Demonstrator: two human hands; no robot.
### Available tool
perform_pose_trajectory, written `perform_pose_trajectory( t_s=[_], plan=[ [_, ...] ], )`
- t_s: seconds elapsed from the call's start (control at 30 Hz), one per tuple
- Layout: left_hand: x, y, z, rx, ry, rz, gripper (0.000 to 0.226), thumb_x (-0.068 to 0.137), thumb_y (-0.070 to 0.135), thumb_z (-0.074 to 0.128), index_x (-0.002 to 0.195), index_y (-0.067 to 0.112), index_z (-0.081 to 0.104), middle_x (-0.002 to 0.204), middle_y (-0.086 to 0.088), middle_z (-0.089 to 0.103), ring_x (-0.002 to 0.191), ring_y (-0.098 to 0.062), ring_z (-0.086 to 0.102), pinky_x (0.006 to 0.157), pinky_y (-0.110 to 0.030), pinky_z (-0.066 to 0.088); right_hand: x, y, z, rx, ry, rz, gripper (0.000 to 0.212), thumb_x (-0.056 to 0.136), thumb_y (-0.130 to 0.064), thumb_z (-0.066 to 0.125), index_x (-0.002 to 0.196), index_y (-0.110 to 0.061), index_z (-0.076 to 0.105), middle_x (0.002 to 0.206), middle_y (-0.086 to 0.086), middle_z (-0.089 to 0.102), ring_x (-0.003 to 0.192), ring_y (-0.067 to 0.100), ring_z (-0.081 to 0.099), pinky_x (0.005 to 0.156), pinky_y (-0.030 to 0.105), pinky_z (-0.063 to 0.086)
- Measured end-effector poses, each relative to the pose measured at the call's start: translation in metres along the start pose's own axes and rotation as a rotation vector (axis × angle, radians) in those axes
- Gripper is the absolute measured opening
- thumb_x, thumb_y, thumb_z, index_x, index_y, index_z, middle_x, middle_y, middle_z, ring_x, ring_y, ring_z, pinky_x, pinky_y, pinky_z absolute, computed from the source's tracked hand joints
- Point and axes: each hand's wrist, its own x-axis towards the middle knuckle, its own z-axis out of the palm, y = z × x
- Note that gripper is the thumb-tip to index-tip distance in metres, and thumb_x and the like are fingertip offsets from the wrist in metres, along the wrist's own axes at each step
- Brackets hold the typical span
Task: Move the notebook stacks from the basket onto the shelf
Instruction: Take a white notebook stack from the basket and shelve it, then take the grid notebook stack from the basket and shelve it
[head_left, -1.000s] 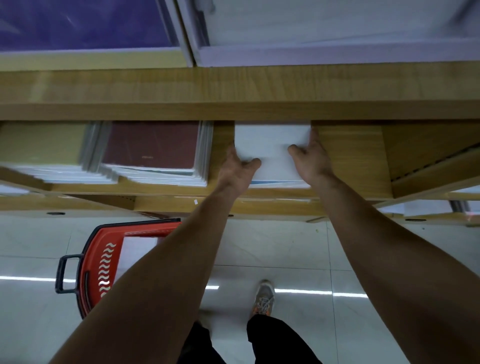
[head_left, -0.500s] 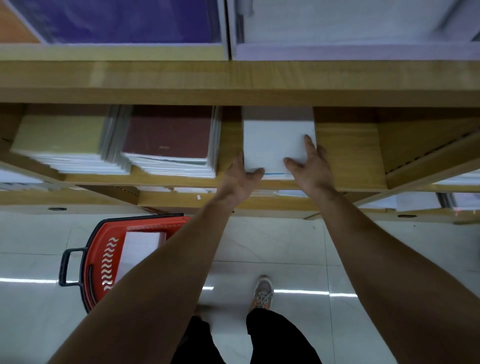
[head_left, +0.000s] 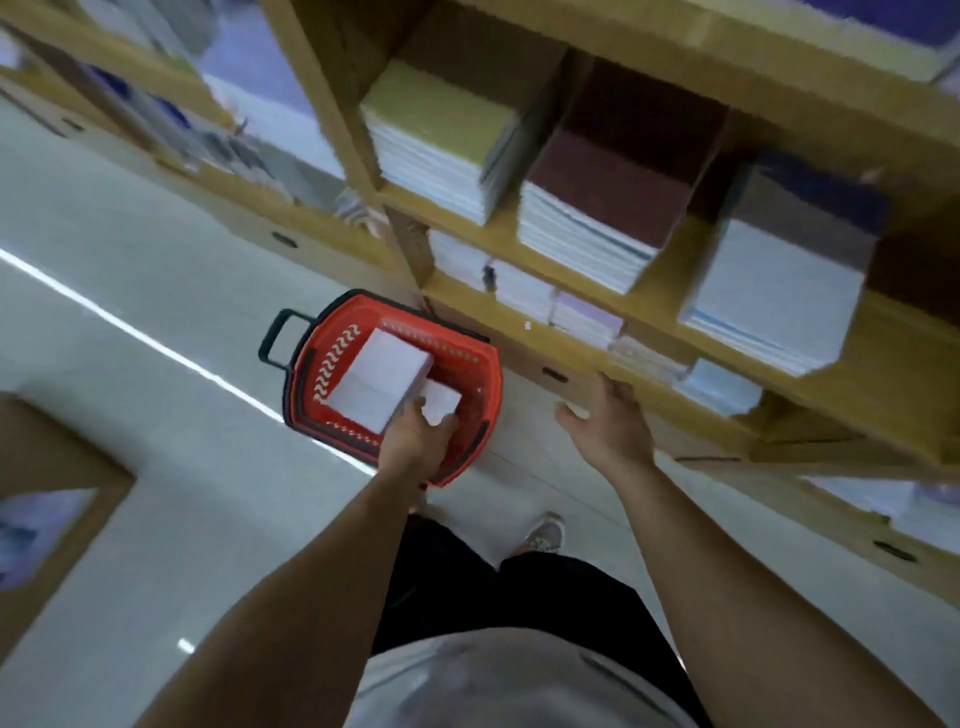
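Observation:
A red basket (head_left: 332, 358) with a black handle stands on the floor beside the wooden shelf (head_left: 571, 270). In it lies a white notebook stack (head_left: 382, 384), with a second white stack (head_left: 441, 402) partly hidden beside it. My left hand (head_left: 415, 439) reaches down into the basket and its fingers curl over the near edge of the upper stack. My right hand (head_left: 608, 421) hangs in the air in front of the lower shelf, fingers spread, holding nothing. On the shelf board sits a white-covered stack (head_left: 774, 291) at the right.
A maroon stack (head_left: 608, 208) and an olive stack (head_left: 441, 135) fill the shelf to the left of the white one. Lower boards hold several smaller stacks (head_left: 524, 291). A cardboard box (head_left: 47, 499) stands at the left on the tiled floor.
Both hands have left the white stack on the shelf. My view has swung down and left; my left hand has dropped into the basket onto a stack, and my right hand has drawn back open.

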Motion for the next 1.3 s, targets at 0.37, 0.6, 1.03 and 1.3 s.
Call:
perform_pose_trajectory(
  t_s=[0.37, 0.6, 1.03, 1.3],
  plan=[
    [0.062, -0.176, -0.042, -0.209, 0.23, -0.399, 0.079, 0.094, 0.056, 0.058, 0.155, 0.013, 0.033, 0.158, -0.01, 0.039, 0.141, -0.03, 0.044, 0.111, -0.046, 0.041, 0.084, -0.151, 0.148, -0.292, -0.279, -0.315, 0.078, 0.091, -0.055, 0.063, 0.154, -0.018, 0.037, 0.154, 0.011, 0.04, 0.139, 0.033, 0.043, 0.109, 0.044, 0.041],
    [0.181, -0.22, -0.041, -0.215, 0.222, -0.321, 0.057, 0.087, 0.061, 0.061, 0.13, 0.024, 0.055, 0.13, 0.003, 0.062, 0.107, -0.019, 0.062, 0.085, -0.037, 0.052, 0.161, -0.165, 0.248, -0.296, -0.323, -0.275, 0.075, 0.093, -0.052, 0.063, 0.154, -0.016, 0.038, 0.154, 0.011, 0.04, 0.138, 0.032, 0.045, 0.108, 0.045, 0.043],
    [0.427, -0.289, 0.053, -0.078, 0.203, -0.234, 0.078, 0.088, 0.055, 0.064, 0.152, 0.022, 0.034, 0.152, -0.006, 0.044, 0.137, -0.029, 0.043, 0.109, -0.05, 0.043, 0.353, -0.109, 0.462, -0.318, -0.355, -0.257, 0.092, 0.092, -0.046, 0.066, 0.162, -0.014, 0.016, 0.16, 0.02, 0.029, 0.145, 0.037, 0.034, 0.114, 0.044, 0.032],
    [0.491, -0.307, 0.084, 0.086, 0.34, -0.249, 0.077, 0.079, 0.073, 0.06, 0.138, 0.024, 0.048, 0.138, -0.001, 0.057, 0.123, -0.026, 0.053, 0.104, -0.046, 0.044, 0.377, -0.076, 0.504, -0.242, -0.333, -0.342, 0.098, 0.096, -0.058, 0.054, 0.159, -0.033, -0.017, 0.159, 0.021, 0.026, 0.134, 0.039, 0.045, 0.104, 0.046, 0.043]
  ],
)
